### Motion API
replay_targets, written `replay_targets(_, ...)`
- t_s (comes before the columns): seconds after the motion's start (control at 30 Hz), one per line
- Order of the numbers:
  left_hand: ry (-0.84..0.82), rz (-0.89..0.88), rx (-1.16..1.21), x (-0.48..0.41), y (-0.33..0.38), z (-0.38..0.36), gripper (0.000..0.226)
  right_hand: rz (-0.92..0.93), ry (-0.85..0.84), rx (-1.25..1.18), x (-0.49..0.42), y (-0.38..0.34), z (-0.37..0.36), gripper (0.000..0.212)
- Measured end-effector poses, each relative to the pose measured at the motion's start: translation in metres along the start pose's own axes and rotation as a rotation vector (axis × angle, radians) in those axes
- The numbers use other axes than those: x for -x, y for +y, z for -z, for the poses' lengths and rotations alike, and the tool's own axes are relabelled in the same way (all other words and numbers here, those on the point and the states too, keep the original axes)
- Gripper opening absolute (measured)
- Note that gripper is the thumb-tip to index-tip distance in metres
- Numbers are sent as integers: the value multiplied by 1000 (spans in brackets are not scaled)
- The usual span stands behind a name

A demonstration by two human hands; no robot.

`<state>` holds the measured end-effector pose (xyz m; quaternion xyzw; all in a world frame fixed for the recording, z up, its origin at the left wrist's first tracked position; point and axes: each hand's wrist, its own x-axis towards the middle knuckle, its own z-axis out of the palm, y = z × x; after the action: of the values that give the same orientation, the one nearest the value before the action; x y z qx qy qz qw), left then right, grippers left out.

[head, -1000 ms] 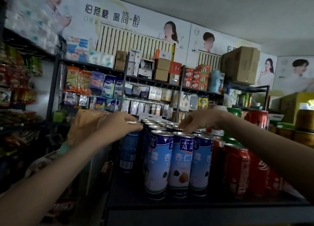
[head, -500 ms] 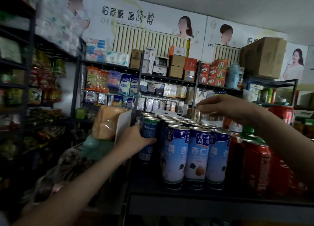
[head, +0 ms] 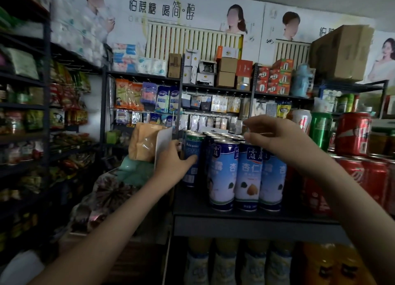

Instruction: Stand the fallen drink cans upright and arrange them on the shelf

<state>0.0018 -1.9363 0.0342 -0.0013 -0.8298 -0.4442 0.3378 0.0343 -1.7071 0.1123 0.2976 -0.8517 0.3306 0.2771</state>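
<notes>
A dark blue can (head: 193,156) stands upright at the left end of the dark shelf (head: 245,222), and my left hand (head: 174,162) grips its side. Right of it stand several tall blue-and-white cans (head: 245,175) in rows, all upright. My right hand (head: 271,135) hovers just above their tops with its fingers loosely curled, holding nothing. Red cans (head: 372,177) fill the shelf's right part.
More red and green cans (head: 320,130) are stacked at the upper right. An orange bag with a white card (head: 145,143) stands just left of the shelf's end. Bottles (head: 252,263) fill the level below. Snack racks (head: 32,113) line the left aisle.
My left hand dropped from the can's top to grip its side. My right hand lifted off the can tops and now hovers above them. The view shifted left.
</notes>
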Motion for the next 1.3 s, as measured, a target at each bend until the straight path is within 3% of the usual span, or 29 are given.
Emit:
replay_targets(0.23,71,-205,-149,70,59,18,55,215,303,122,44,-5,-11,32)
replay_targets(0.43,185,-361,-299,134,118,-21,46,245,369,53,98,15,5,30)
replay_targets(0.63,181,-384,-321,209,160,-117,36,136,382,75,182,75,50,30)
replay_targets(0.93,-51,-294,-208,319,242,-292,37,-95,268,54,317,190,146,30)
replay_targets(1.3,-115,-363,-216,335,314,-411,35,-292,344,39,354,297,239,34)
